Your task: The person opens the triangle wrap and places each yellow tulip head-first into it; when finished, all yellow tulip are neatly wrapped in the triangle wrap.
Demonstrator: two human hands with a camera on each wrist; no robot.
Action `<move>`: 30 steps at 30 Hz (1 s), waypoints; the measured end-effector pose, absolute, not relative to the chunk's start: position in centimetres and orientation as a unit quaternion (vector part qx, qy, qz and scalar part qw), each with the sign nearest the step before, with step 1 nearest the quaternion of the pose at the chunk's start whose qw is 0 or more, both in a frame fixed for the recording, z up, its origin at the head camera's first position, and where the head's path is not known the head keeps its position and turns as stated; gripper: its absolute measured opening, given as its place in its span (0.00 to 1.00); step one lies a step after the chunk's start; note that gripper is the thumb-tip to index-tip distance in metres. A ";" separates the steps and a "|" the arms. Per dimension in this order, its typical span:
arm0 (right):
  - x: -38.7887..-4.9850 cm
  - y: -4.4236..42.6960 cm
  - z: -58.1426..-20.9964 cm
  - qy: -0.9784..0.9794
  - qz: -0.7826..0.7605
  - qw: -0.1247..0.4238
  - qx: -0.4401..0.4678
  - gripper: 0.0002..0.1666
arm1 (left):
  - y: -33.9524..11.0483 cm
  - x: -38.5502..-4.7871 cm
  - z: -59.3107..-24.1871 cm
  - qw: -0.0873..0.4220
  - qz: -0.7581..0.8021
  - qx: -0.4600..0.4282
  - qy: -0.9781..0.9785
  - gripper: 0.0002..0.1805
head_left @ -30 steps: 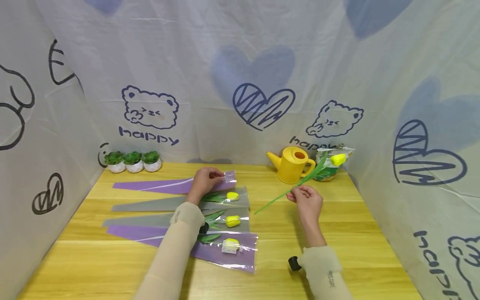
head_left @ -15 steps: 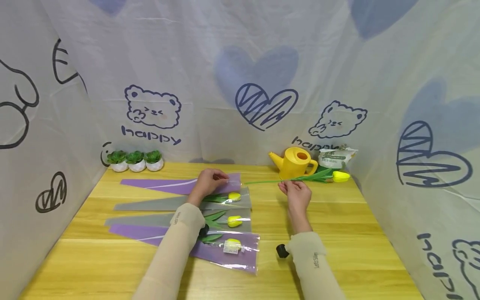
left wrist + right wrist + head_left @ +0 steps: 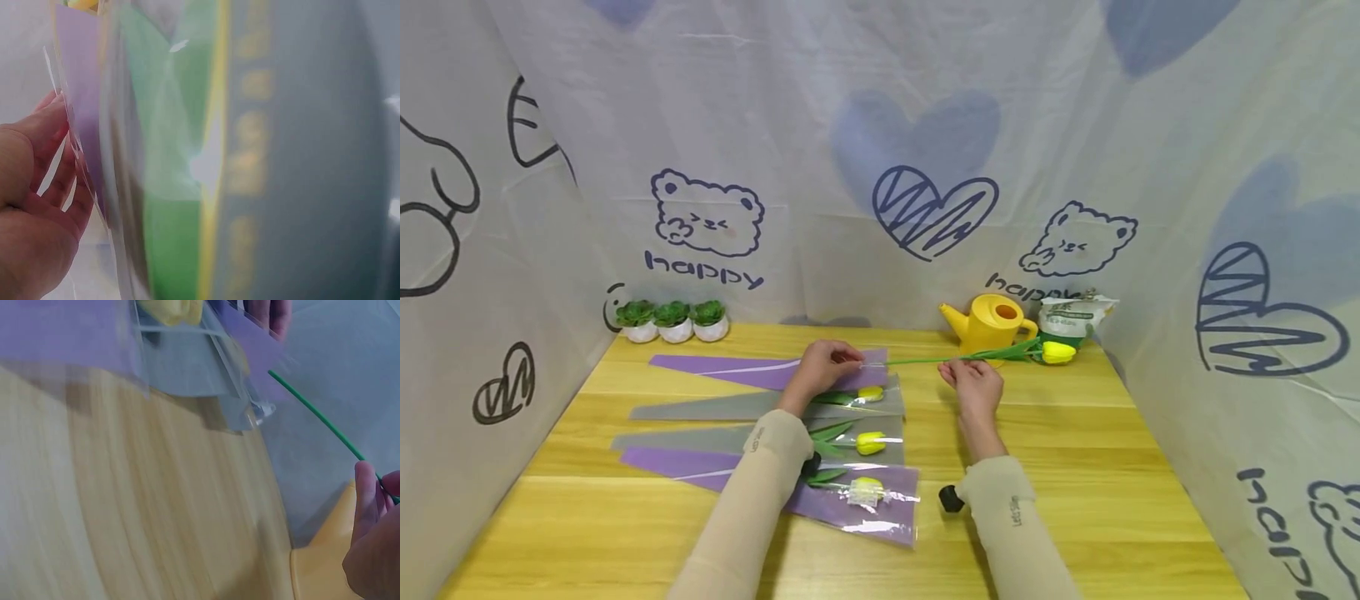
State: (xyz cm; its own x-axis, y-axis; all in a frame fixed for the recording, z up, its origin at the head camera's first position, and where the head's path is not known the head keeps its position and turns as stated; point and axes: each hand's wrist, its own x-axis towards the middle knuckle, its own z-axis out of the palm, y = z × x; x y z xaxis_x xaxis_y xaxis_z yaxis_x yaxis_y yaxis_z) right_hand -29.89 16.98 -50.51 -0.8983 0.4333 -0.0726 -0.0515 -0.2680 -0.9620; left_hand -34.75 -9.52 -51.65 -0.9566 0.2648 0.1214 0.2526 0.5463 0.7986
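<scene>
In the head view my left hand pinches the open right end of a purple flower sleeve at the back. The left wrist view has this hand with its thumb and fingers about the purple sheet. My right hand pinches the green stem of a yellow artificial tulip, its bloom to the right. The stem's tip reaches the sleeve's opening; how far inside it lies I cannot tell. In the right wrist view, thumb and fingers of the right hand grip the stem.
Nearer me lie two grey sleeves and a purple one, each with a yellow tulip. A yellow watering can and a green-white bag stand behind the right hand. Three potted succulents line the back left of the wooden table.
The right hand has moved left, turning the tulip from a slant to nearly level and bringing its stem tip to the purple sleeve's opening. The left hand has stayed at the sleeve.
</scene>
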 end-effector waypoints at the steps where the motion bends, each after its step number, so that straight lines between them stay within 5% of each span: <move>1: -29.8 16.8 -50.6 -0.586 0.779 0.150 -0.163 0.05 | -9.4 -34.7 -51.6 0.008 0.454 0.147 0.879 0.07; 30: -29.8 12.7 -51.9 -0.575 0.800 0.082 -0.150 0.10 | -7.5 -34.3 -52.3 -0.021 0.461 0.172 0.870 0.07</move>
State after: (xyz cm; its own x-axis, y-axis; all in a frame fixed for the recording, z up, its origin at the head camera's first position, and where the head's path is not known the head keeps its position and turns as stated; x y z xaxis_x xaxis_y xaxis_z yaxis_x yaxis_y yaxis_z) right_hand -29.80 12.68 -51.89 -0.9415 0.3042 -0.1450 0.0402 -0.3257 -0.9446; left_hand -34.27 -7.54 -52.31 -0.9397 0.2802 0.1963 0.3197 0.5153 0.7952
